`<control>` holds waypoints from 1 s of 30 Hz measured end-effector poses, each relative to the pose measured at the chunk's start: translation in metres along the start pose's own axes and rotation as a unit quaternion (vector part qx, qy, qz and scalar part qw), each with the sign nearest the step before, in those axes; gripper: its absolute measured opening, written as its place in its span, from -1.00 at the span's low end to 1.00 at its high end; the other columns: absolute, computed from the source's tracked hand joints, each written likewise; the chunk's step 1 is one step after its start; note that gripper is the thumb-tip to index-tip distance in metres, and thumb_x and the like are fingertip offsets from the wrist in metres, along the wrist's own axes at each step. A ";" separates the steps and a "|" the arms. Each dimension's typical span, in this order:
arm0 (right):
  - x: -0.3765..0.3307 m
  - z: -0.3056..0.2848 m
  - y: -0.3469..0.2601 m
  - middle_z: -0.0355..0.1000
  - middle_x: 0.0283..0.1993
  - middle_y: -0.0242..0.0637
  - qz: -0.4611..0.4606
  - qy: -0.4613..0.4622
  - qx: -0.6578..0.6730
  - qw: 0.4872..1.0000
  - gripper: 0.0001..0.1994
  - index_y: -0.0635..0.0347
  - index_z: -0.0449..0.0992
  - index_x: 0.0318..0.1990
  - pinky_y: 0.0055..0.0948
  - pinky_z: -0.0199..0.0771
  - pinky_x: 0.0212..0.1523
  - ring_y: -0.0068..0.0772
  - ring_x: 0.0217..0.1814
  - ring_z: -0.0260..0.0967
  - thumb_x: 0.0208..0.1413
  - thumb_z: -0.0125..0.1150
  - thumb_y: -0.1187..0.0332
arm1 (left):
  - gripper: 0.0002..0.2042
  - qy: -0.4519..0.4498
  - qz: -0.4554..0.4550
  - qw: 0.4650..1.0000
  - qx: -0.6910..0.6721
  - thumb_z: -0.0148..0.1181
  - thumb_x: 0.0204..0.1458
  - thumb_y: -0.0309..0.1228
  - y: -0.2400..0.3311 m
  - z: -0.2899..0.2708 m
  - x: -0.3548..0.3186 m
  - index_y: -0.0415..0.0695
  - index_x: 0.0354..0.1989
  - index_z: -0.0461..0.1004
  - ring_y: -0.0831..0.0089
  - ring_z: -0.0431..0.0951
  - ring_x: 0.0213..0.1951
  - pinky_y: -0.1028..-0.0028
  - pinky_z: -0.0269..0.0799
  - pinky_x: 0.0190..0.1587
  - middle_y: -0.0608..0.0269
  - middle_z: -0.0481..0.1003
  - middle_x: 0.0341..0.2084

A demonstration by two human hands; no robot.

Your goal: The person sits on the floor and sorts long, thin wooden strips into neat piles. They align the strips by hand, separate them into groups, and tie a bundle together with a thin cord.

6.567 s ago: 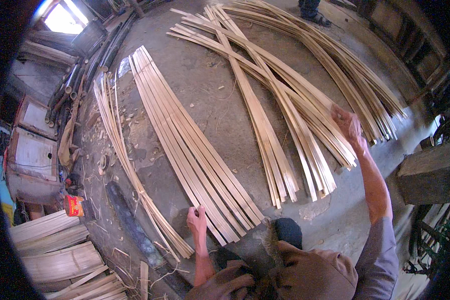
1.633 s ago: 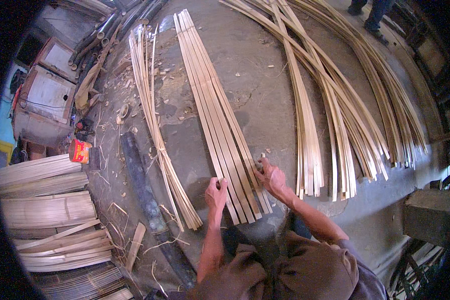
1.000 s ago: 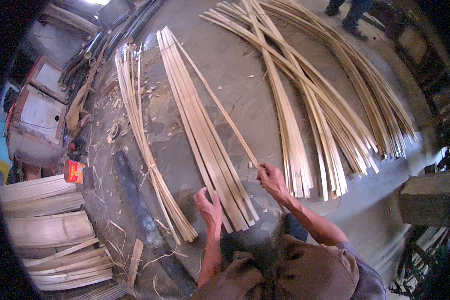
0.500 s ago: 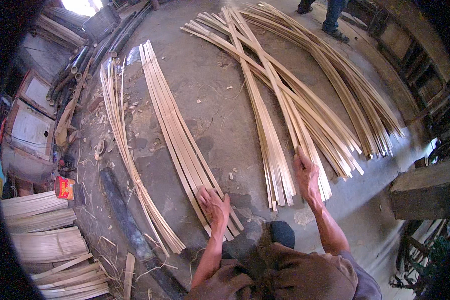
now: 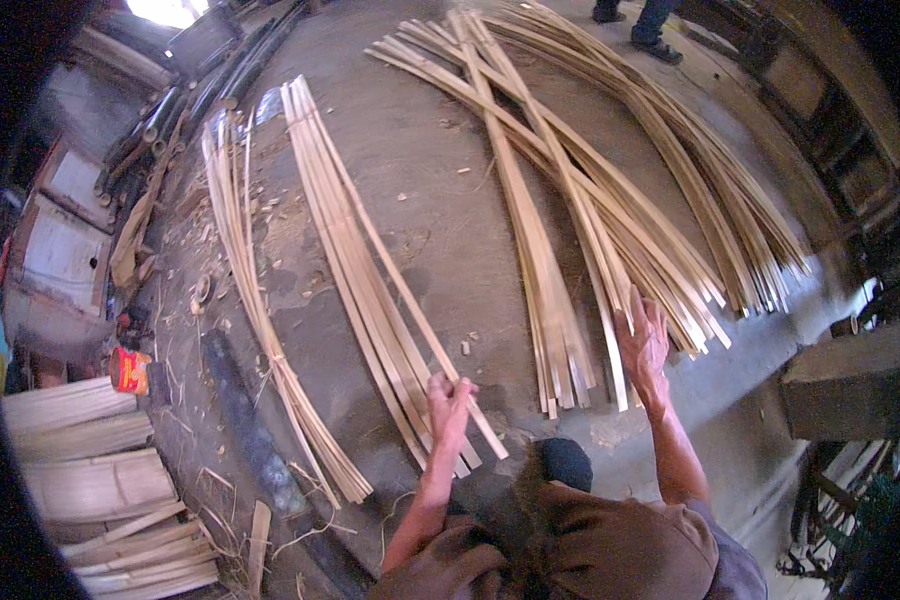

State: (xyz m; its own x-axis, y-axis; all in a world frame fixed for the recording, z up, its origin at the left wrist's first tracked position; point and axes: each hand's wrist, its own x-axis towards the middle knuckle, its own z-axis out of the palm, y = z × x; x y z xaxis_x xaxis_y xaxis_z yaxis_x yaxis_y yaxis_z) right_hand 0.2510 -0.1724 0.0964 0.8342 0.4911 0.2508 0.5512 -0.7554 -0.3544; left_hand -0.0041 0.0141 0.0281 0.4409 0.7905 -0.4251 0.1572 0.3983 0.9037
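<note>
My left hand [image 5: 451,402] is closed on the near part of one bamboo strip [image 5: 400,285]. That strip slants away from the flat row of long strips [image 5: 340,240] on its left. My right hand [image 5: 644,345] reaches over the near ends of a crossed heap of bamboo strips [image 5: 590,250], fingers stretched forward and apart. It is beside the edge of a long strip; whether it touches is hard to tell. Left of it, a fanned bundle of strips [image 5: 535,290] lies on the floor, its near ends blurred.
A thinner strip bundle [image 5: 255,290] and a dark beam [image 5: 250,425] lie to the left. Stacked split bamboo [image 5: 90,480] and a red tub [image 5: 130,371] stand at the left edge. Another person's legs [image 5: 653,25] show far right. A concrete block [image 5: 850,390] sits at right.
My left hand has moved slightly right, drawing one strip away from the row. My right hand has opened and shifted right, and the strips near it have moved.
</note>
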 end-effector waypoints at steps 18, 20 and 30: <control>0.022 -0.016 -0.041 0.49 -0.42 0.11 0.067 -0.086 0.178 0.978 -0.66 0.09 0.51 0.08 -0.28 0.44 -0.43 -0.33 -0.45 0.51 0.21 0.17 0.19 | -0.73 -0.220 -0.014 0.962 0.159 0.12 0.18 -0.35 -0.009 -0.003 -0.042 -0.29 -0.06 0.45 0.44 0.54 -0.28 0.47 0.46 -0.19 0.12 0.56 -0.35; 0.041 -0.010 0.005 0.44 -0.48 0.12 0.003 0.005 0.176 0.984 -0.66 0.12 0.51 0.07 -0.29 0.44 -0.46 -0.30 -0.48 0.53 0.21 0.17 0.19 | -0.74 -0.218 -0.005 0.967 0.132 0.09 0.21 -0.34 -0.010 -0.005 -0.042 -0.25 -0.04 0.44 0.47 0.53 -0.29 0.47 0.45 -0.17 0.20 0.54 -0.34; 0.132 -0.003 0.131 0.50 -0.22 0.07 0.007 -0.014 -0.002 1.000 -0.63 -0.08 0.49 0.10 -0.03 0.45 -0.19 0.14 -0.16 0.47 0.24 0.00 0.03 | -0.76 -0.111 0.038 0.978 0.174 0.05 0.23 -0.36 -0.017 -0.060 -0.056 -0.27 -0.05 0.42 0.48 0.54 -0.30 0.51 0.46 -0.22 0.19 0.52 -0.32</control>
State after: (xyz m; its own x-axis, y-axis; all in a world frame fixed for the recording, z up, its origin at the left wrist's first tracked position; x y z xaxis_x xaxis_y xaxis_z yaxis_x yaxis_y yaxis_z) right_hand 0.4331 -0.2085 0.0860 0.8416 0.4933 0.2199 0.5400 -0.7635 -0.3542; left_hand -0.0847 -0.0085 0.0332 0.6379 0.6757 -0.3695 0.3903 0.1300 0.9115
